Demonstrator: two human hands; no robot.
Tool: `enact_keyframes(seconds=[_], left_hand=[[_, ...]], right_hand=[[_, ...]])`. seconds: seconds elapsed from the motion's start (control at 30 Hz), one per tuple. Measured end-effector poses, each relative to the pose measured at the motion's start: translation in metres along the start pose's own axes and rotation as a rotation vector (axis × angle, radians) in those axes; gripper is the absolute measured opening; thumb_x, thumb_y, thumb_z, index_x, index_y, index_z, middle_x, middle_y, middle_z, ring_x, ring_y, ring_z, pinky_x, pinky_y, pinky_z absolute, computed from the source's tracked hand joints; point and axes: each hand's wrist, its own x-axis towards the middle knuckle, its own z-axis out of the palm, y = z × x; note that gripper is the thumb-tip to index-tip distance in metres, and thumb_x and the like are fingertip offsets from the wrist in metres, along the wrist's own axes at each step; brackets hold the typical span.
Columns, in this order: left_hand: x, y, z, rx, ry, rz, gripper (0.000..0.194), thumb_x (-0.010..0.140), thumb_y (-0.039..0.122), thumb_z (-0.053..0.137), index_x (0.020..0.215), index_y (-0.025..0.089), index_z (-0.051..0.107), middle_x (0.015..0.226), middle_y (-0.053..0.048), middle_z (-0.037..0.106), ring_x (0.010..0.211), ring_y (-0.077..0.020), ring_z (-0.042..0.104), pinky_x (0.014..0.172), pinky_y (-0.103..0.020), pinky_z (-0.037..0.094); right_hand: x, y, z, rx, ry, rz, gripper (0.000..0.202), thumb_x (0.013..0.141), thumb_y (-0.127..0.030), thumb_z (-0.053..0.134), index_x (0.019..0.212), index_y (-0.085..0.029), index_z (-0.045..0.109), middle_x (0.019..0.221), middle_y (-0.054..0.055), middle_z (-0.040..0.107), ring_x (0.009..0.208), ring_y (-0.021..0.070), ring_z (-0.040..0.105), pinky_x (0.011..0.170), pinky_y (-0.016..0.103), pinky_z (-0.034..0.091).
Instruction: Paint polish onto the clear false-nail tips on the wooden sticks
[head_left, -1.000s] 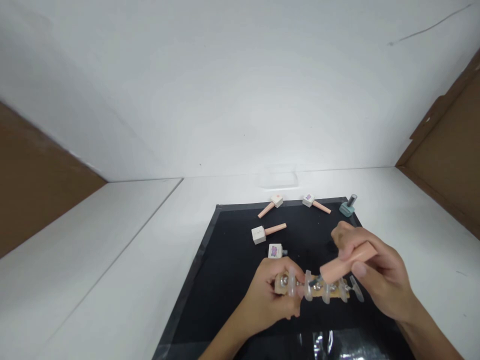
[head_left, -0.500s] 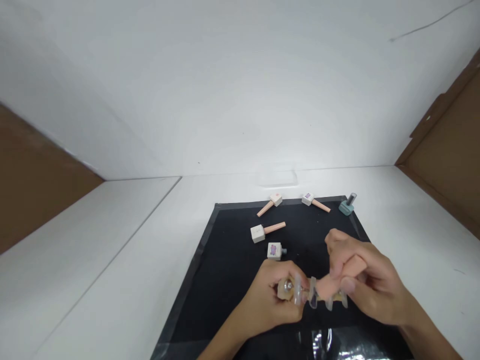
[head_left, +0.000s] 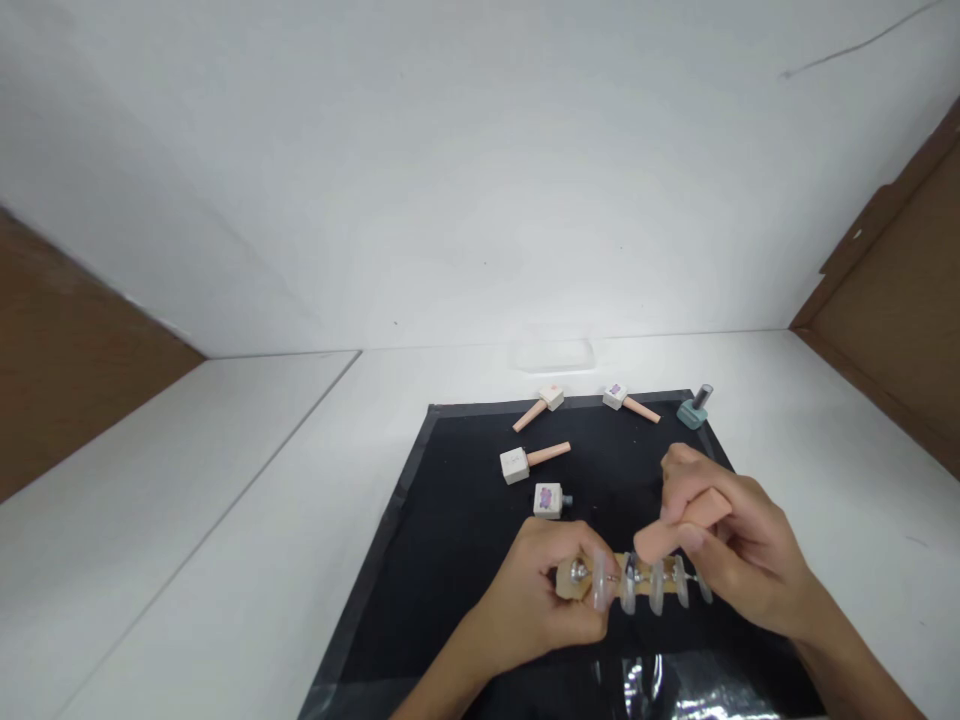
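My left hand (head_left: pixel 551 585) is closed round the left end of a tan nail-tip stand (head_left: pixel 574 578), thumb and fingers pinching it. Several clear false nails (head_left: pixel 656 587) stand in a row along it, with small metal bits between them. My right hand (head_left: pixel 739 545) grips a flat peach-coloured nail file (head_left: pixel 675 528) between thumb and fingers. The file is tilted just above the right half of the row, apart from the nails as far as I can see. Behind my left hand lies a white nail polish bottle (head_left: pixel 548 500) with a grey neck and no peach cap on it.
A black mat (head_left: pixel 442 540) covers the white table. Nail polish bottles with peach caps lie on it: one (head_left: pixel 515 465) mid-mat, two (head_left: pixel 552 397) (head_left: pixel 615 396) at the far edge. A teal bottle (head_left: pixel 691 414) leans at the far right corner. Clear plastic tray (head_left: pixel 559 357) stands behind.
My right hand has lifted the nail file up off the row of false nails, so more of the nails show. My left hand and the stand have hardly moved.
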Motion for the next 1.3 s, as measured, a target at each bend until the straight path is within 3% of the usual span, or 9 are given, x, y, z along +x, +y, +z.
enact_keyframes(seconds=[0.2,0.4,0.53,0.73,0.9,1.07,1.23,1.3], left_hand=[[-0.0002,0.0014,-0.0005,0.068,-0.019,-0.018,0.011,0.059,0.006,0.055,0.054,0.016,0.053,0.045,0.007,0.048,0.04,-0.0037,0.035,0.042,-0.014,0.032],[-0.0014,-0.0004,-0.0012,0.116,-0.016,-0.019,0.009,0.057,0.006,0.053,0.055,0.015,0.054,0.046,0.007,0.047,0.04,-0.0034,0.033,0.042,-0.013,0.029],[-0.0018,-0.0016,-0.0009,0.157,-0.027,-0.021,0.007,0.058,0.008,0.054,0.057,0.014,0.055,0.046,0.007,0.045,0.04,-0.0035,0.032,0.041,-0.014,0.028],[-0.0014,-0.0024,-0.0014,0.159,-0.018,-0.014,0.006,0.059,0.01,0.054,0.056,0.015,0.054,0.045,0.007,0.044,0.039,-0.0037,0.031,0.04,-0.014,0.027],[-0.0003,-0.0013,-0.0009,0.179,-0.023,-0.006,0.006,0.06,0.009,0.055,0.058,0.015,0.055,0.046,0.007,0.044,0.04,-0.0038,0.033,0.041,-0.014,0.027],[-0.001,-0.0003,-0.0005,0.183,-0.02,-0.009,0.006,0.06,0.01,0.053,0.057,0.015,0.054,0.046,0.007,0.043,0.04,-0.0035,0.03,0.04,-0.015,0.026],[-0.0009,-0.0018,-0.0004,0.193,-0.022,-0.023,0.007,0.06,0.009,0.055,0.058,0.015,0.054,0.046,0.008,0.042,0.04,-0.0036,0.03,0.041,-0.015,0.026],[-0.001,-0.0021,-0.0001,0.192,-0.025,-0.024,0.006,0.061,0.01,0.055,0.058,0.015,0.054,0.046,0.008,0.042,0.04,-0.0037,0.031,0.041,-0.015,0.027]], right_hand=[[0.0019,-0.0015,0.0006,0.022,-0.09,-0.014,0.017,0.09,-0.02,0.051,0.073,-0.023,0.049,0.055,-0.004,0.053,0.049,0.0127,0.04,0.051,0.028,0.036],[0.0008,0.0014,0.0005,-0.003,-0.022,0.018,0.014,0.089,-0.018,0.051,0.076,-0.023,0.048,0.056,-0.005,0.051,0.052,0.012,0.04,0.052,0.026,0.035],[0.0004,0.0006,0.0009,0.014,-0.118,0.0,0.016,0.087,-0.013,0.049,0.073,-0.022,0.046,0.058,-0.005,0.054,0.051,0.011,0.041,0.054,0.026,0.036],[0.0005,0.0005,-0.0001,-0.026,-0.018,0.03,0.016,0.087,-0.013,0.05,0.074,-0.023,0.047,0.057,-0.005,0.048,0.053,0.0124,0.039,0.052,0.026,0.035],[0.0034,-0.0009,-0.0002,-0.01,-0.113,-0.01,0.018,0.084,-0.011,0.049,0.071,-0.022,0.046,0.058,-0.004,0.054,0.051,0.0119,0.041,0.051,0.026,0.035],[0.0027,-0.0005,-0.0002,-0.039,-0.026,0.026,0.018,0.086,-0.012,0.051,0.073,-0.023,0.047,0.057,-0.004,0.05,0.052,0.0127,0.04,0.05,0.026,0.036],[0.0046,-0.0016,0.0002,-0.058,-0.112,-0.035,0.018,0.079,-0.007,0.048,0.071,-0.022,0.045,0.057,-0.004,0.054,0.05,0.0116,0.041,0.051,0.026,0.035],[0.0048,-0.0019,-0.0002,-0.098,-0.085,-0.022,0.019,0.079,-0.006,0.048,0.071,-0.023,0.044,0.056,-0.005,0.051,0.052,0.0119,0.041,0.052,0.026,0.035]])
